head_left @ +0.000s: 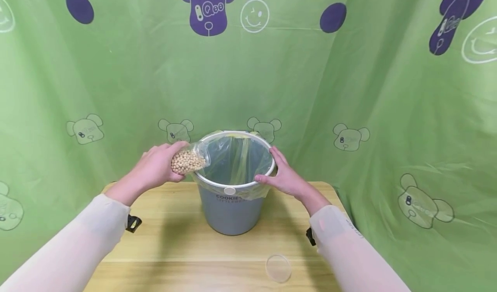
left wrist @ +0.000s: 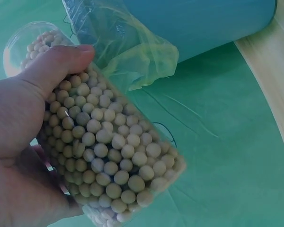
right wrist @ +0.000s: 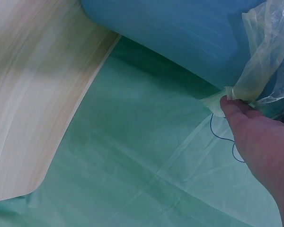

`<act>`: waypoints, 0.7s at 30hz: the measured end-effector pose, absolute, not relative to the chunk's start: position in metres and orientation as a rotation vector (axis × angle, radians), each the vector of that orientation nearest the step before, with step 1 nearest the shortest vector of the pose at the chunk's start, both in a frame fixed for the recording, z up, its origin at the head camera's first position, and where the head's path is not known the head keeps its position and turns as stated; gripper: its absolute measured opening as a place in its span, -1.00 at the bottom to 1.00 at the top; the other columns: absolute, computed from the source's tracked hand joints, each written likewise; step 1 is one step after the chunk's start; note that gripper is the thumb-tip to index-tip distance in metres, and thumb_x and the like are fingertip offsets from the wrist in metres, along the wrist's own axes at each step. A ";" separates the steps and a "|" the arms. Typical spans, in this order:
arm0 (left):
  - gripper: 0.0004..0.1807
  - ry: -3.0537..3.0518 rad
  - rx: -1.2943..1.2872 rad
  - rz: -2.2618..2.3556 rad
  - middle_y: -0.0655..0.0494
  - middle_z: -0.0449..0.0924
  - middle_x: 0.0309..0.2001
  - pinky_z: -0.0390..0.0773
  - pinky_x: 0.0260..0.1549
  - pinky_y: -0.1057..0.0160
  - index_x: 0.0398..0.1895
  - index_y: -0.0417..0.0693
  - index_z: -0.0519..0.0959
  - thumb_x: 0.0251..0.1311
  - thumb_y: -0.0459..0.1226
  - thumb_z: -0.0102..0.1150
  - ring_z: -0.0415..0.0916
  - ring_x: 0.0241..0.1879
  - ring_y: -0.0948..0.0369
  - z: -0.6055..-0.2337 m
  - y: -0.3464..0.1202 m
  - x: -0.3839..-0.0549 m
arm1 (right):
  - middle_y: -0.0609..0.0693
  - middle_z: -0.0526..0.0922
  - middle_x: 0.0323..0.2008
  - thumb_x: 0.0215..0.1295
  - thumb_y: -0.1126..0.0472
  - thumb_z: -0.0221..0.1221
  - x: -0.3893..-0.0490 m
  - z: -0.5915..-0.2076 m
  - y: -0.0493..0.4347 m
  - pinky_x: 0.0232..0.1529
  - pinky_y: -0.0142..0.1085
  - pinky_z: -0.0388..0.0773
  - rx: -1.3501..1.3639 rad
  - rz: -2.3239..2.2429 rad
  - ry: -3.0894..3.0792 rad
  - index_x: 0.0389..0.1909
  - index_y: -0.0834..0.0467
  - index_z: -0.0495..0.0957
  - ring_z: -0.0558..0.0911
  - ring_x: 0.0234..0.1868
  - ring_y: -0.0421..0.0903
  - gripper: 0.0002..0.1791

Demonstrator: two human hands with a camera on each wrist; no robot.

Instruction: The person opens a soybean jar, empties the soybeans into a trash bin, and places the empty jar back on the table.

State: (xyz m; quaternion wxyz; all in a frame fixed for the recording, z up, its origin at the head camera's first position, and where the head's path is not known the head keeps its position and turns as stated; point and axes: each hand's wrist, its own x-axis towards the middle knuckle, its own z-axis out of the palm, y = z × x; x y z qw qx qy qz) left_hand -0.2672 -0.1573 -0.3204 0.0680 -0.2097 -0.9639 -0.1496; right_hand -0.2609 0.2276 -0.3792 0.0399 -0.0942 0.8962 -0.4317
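My left hand [head_left: 157,167] grips a clear plastic jar [left wrist: 111,137] packed with small round beige beans, which look like soybeans. The jar lies tilted on its side, its mouth at the left part of the rim of a grey-blue trash can [head_left: 231,216]. In the left wrist view the thumb crosses the jar near its neck. A thin, yellowish trash bag [head_left: 233,158] lines the can and folds over its white rim. My right hand [head_left: 285,177] holds the can's right rim, thumb at the front, fingers farther back against the folded bag [right wrist: 270,47].
A clear round lid [head_left: 278,268] lies on the wooden table [head_left: 217,257], in front of the can and to its right. A green curtain [head_left: 252,80] with bear prints hangs behind and beside the table.
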 end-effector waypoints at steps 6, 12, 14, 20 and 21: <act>0.10 -2.915 -0.620 -0.390 -0.14 0.59 0.14 0.51 -0.08 -0.10 0.49 0.29 0.26 -0.23 -0.08 0.62 0.52 0.03 -0.12 -0.315 -0.155 -0.267 | -0.13 -0.44 0.64 0.05 -0.17 0.45 -0.261 -0.379 0.227 0.56 0.25 -0.08 -0.287 -1.321 2.750 0.63 -0.12 -0.34 -0.15 0.63 0.28 0.35; 0.09 -2.925 -0.626 -0.367 -0.16 0.56 0.20 0.49 -0.09 -0.08 0.50 0.31 0.25 -0.21 -0.11 0.61 0.50 0.05 -0.14 -0.314 -0.153 -0.265 | -0.14 -0.44 0.64 0.06 -0.17 0.44 -0.260 -0.382 0.229 0.55 0.26 -0.08 -0.286 -1.319 2.745 0.62 -0.15 -0.34 -0.16 0.63 0.29 0.34; 0.09 -2.928 -0.629 -0.365 -0.17 0.55 0.20 0.48 -0.08 -0.09 0.50 0.30 0.25 -0.21 -0.12 0.61 0.50 0.06 -0.14 -0.313 -0.152 -0.264 | -0.14 -0.44 0.64 0.05 -0.20 0.44 -0.260 -0.383 0.229 0.55 0.26 -0.07 -0.286 -1.315 2.744 0.62 -0.15 -0.35 -0.15 0.63 0.29 0.35; 0.09 -2.922 -0.612 -0.360 -0.13 0.56 0.20 0.46 -0.05 -0.08 0.48 0.35 0.27 -0.23 -0.13 0.62 0.48 0.07 -0.11 -0.311 -0.151 -0.263 | -0.15 -0.45 0.64 -0.01 -0.30 0.43 -0.263 -0.384 0.230 0.55 0.27 -0.07 -0.296 -1.329 2.739 0.62 -0.15 -0.35 -0.15 0.63 0.29 0.38; 0.08 -2.918 -0.609 -0.351 -0.12 0.56 0.19 0.46 -0.06 -0.08 0.48 0.36 0.28 -0.24 -0.13 0.62 0.47 0.06 -0.11 -0.311 -0.151 -0.263 | -0.15 -0.45 0.63 -0.01 -0.30 0.43 -0.263 -0.383 0.230 0.55 0.27 -0.08 -0.297 -1.331 2.737 0.62 -0.14 -0.35 -0.15 0.63 0.29 0.39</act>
